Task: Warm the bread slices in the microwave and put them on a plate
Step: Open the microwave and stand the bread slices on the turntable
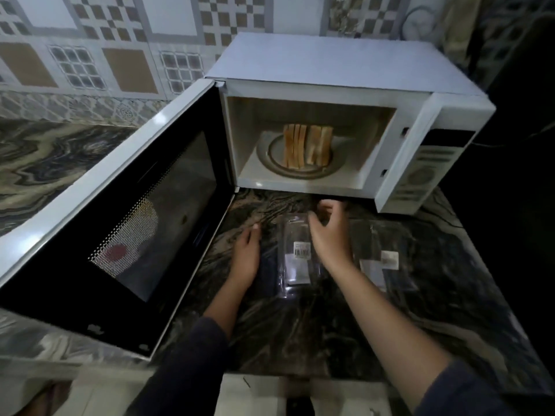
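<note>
Bread slices point(307, 150) are being displayed upright inside the open microwave point(330, 70).
Left hand point(246, 256) and right hand point(329, 235) are being held apart, loose, gripping nothing, by clear packets point(295, 265) on the counter point(330, 325).

A home kitchen: white microwave point(345, 124) on a marble counter point(315, 331) against patterned wall tiles point(99, 40).

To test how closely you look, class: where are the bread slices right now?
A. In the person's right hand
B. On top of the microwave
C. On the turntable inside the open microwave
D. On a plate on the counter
C: the bread slices stand on edge on the turntable inside the microwave, whose door is swung wide open.
</note>
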The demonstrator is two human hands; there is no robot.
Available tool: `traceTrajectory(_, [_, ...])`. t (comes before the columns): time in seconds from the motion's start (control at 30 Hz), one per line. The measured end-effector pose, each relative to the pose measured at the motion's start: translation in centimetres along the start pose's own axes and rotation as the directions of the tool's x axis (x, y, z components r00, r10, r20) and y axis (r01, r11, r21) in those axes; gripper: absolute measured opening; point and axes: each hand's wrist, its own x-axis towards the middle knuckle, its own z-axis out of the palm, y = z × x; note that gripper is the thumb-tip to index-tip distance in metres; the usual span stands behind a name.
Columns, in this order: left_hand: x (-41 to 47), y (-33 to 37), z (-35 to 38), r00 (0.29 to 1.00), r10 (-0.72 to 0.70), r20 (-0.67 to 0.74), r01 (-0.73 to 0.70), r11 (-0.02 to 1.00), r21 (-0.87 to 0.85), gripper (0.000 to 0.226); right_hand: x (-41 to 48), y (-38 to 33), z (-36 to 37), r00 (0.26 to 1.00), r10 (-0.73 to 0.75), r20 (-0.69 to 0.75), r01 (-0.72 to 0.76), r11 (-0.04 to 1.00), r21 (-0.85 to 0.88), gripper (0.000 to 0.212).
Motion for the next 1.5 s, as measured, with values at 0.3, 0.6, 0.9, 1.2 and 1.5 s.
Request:
traceTrajectory(0.3, [-6.3, -1.9, -0.8, 0.978, -0.094, 0.185, 0.099, 0.995, -0.019, 0.022, -7.4, 4.5, -1.8, 0.988, 0.144, -0.062, -0.151, 0.981, -0.121, 0.041])
traceTrajectory(0.6, [-7.5, -1.4, -0.2, 0.964, -0.236, 0.120, 0.235, 0.972, 0.023, 0.015, -7.5, 6.0, -2.7, 0.877, 0.459, 0.144, -0.460, 0.888, -0.025, 0.005])
traceTrajectory(0.9, [-7.8, -1.6, 0.0, 0.961, -0.267, 0.075, 0.268, 0.963, -0.002, 0.021, -7.6, 6.2, -2.9, 0.858, 0.478, 0.189, -0.500, 0.860, 0.097, 0.016])
traceTrajectory(1.2, [-8.0, -1.1, 0.0, 0.959, -0.276, 0.068, 0.274, 0.961, 0.039, 0.019, -7.6, 5.2, -2.9, 0.827, 0.538, 0.164, -0.557, 0.824, 0.102, 0.024])
traceTrajectory(1.5, [-9.9, -0.5, 0.5, 1.000, 0.021, -0.013, -0.012, 0.873, 0.487, 0.021, -9.4, 6.5, -3.1, 0.912, 0.407, 0.055, -0.410, 0.901, 0.143, 0.009])
